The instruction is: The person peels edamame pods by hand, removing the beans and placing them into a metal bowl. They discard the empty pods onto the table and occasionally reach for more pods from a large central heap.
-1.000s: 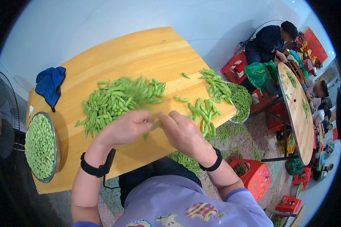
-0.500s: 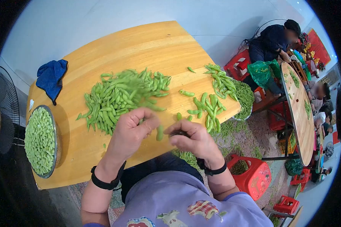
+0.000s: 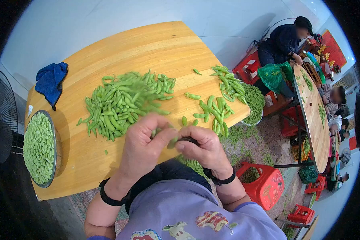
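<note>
Over the near edge of the wooden table, my left hand is closed on a green soybean pod. My right hand meets the pod's end, its fingers closed round a small dark object whose kind I cannot make out. Just beyond my left hand lies a big heap of soybean pods. To the right sits a smaller group of pods. A metal bowl full of shelled green beans stands at the table's left end.
A blue cloth lies on the wooden table. Past its right end is a container of empty-looking pods, with more scattered on the floor. A red stool stands at right; other people sit around a round table. A fan is at left.
My hands have come together, so the pod that showed in the gap between them is now pinched between both. The view has shifted slightly.
</note>
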Demonstrator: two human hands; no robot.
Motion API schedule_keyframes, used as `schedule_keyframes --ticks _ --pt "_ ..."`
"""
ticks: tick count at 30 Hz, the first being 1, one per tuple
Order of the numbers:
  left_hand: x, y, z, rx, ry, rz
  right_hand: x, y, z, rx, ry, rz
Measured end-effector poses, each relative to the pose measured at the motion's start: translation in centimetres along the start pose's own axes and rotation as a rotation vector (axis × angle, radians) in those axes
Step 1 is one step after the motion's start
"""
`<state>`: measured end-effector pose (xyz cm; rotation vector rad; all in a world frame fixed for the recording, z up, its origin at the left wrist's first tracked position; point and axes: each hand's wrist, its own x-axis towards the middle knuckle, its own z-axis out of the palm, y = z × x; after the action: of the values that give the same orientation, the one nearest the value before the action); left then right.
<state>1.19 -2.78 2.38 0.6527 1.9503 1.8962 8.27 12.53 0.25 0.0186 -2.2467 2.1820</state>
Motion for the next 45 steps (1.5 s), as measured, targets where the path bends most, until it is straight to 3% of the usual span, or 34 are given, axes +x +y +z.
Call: schedule_keyframes --ticks 7,10,14,16,17,19,20,22,23,25,26,28,29,30,32,34,37,39,43,45 --pt "-0.2 0.3 0.3 0.022 0.058 0.014 -0.6 -1.1 -0.2 -0.079 0.022 -0.032" --pt "-0.2 0.3 0.5 0.108 0.047 0.111 -0.7 -0.8 -0.4 -0.145 0.028 -0.101" --pt "-0.4 0.0 0.4 -0.043 -0.014 -0.016 -0.7 -0.6 -0.4 -0.169 0.016 -0.149" --pt "-0.3 -0.5 0.1 -0.098 -0.046 -0.068 -0.6 -0.2 -0.5 0.026 -0.050 -0.181" --pt "-0.3 -1.0 -0.1 -0.279 -0.139 -0.118 -0.8 -0.3 -0.7 0.028 -0.046 -0.180" --pt "-0.1 -2.1 -0.1 -0.458 -0.233 -0.169 -1.2 -0.8 -1.3 0.499 -0.218 0.197" --pt "0.1 -2.8 0.1 -0.603 -0.330 -0.101 -1.2 -0.5 -1.3 0.501 -0.214 0.196" --pt "0.4 -2.8 0.2 -0.744 -0.431 -0.028 -0.9 0.0 -1.3 0.844 -0.354 0.235" --pt "0.4 -2.4 0.1 -0.754 -0.397 -0.140 -1.1 -0.4 -1.1 0.844 -0.352 0.233" --pt "0.3 -2.0 0.1 -0.763 -0.359 -0.251 -1.6 -1.3 -0.7 0.435 -0.036 0.255" --pt "0.3 -2.0 0.1 -0.612 -0.286 -0.228 -1.5 -1.1 -0.6 0.433 -0.037 0.255" --pt "-0.3 -2.2 0.5 -0.463 -0.215 -0.217 -1.7 -0.4 0.0 -0.469 0.256 -0.313" --pt "-0.5 -2.5 0.9 -0.263 -0.193 -0.143 -1.9 -0.2 0.1 -0.468 0.256 -0.312" --pt "-0.6 -2.6 1.1 -0.064 -0.169 -0.072 -2.1 -0.2 0.2 -0.383 0.251 -0.263" --pt "-0.6 -2.6 1.2 -0.130 -0.193 -0.092 -2.3 -0.6 0.2 -0.298 0.246 -0.214" --pt "-0.6 -2.7 1.3 -0.196 -0.218 -0.111 -2.6 -1.6 -0.2 0.259 0.226 0.252" --pt "-1.5 -2.8 2.0 -0.289 -0.202 -0.176 -2.8 -1.1 -0.7 0.501 0.203 0.286" --pt "-1.4 -3.2 2.9 -0.407 -0.073 -0.215 -2.4 -0.3 -0.4 0.488 0.217 0.255" --pt "-1.9 -2.9 3.6 -0.448 -0.055 -0.253 -2.5 -0.5 -1.0 0.488 0.204 0.244" --pt "-1.9 -3.4 3.3 0.162 0.123 0.135 -2.7 -0.8 -1.9 0.447 0.153 0.258"
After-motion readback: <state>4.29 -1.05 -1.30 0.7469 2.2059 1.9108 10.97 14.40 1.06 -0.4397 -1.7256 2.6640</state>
